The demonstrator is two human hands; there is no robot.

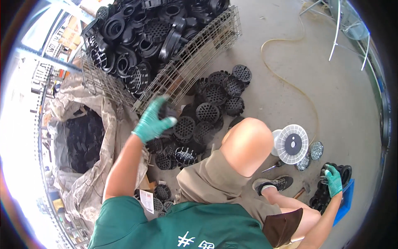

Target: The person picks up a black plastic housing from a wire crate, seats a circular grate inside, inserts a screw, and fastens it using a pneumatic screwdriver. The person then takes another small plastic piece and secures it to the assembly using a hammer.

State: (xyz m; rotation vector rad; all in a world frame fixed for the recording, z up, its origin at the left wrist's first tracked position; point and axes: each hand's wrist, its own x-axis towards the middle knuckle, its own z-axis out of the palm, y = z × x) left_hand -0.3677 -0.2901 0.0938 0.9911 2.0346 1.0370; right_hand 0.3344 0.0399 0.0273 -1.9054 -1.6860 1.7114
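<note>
My left hand [151,122], in a green glove, reaches over the left edge of a floor pile of round black perforated plastic caps [207,112]. Its thumb and fingers are spread apart. A blurred dark piece shows just past them, and no firm grip on it is visible. At the far right my right hand [333,181], also gloved in green, has its fingers curled onto a black ring-shaped plastic part [343,172]. More black parts [319,199] lie below it, beside a blue crate [345,205]. My forearm and hand partly hide these parts.
A wire mesh cage [199,54] heaped with black plastic fittings [157,31] stands at the far left. Beside it slumps a large woven sack [110,124]. A white spool [292,144], screwdriver [271,167], hammer [302,191] and thin hose [286,85] lie near my knee and foot.
</note>
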